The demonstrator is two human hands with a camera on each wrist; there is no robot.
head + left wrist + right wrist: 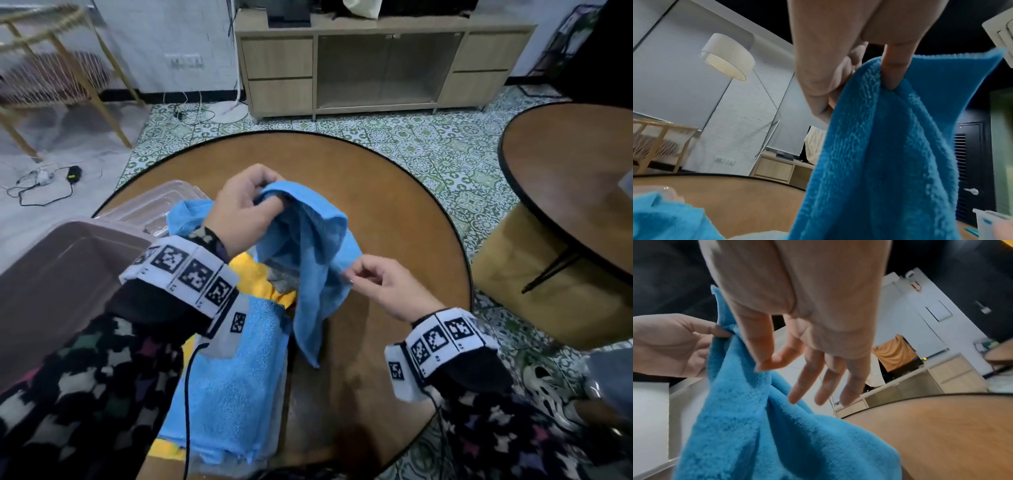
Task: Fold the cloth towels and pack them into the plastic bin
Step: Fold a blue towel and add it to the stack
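Note:
A blue towel (308,246) hangs bunched above the round wooden table (394,205). My left hand (270,195) grips its top edge, thumb and fingers curled round the cloth (890,162). My right hand (352,277) pinches a lower side edge between thumb and forefinger, its other fingers spread (768,363). The towel's (756,426) tail droops toward the table. Under my left forearm lies a pile: a flat blue towel (233,377), a yellow one (253,274) and a grey one (284,277). The brownish plastic bin (51,274) stands at the left, with nothing visible inside it.
The bin's clear lid (154,205) lies behind the pile. A second round table (565,178) and a tan ottoman (507,274) stand to the right. A wooden cabinet (376,68) is across the tiled floor, a chair (51,68) and cables (44,178) to the left.

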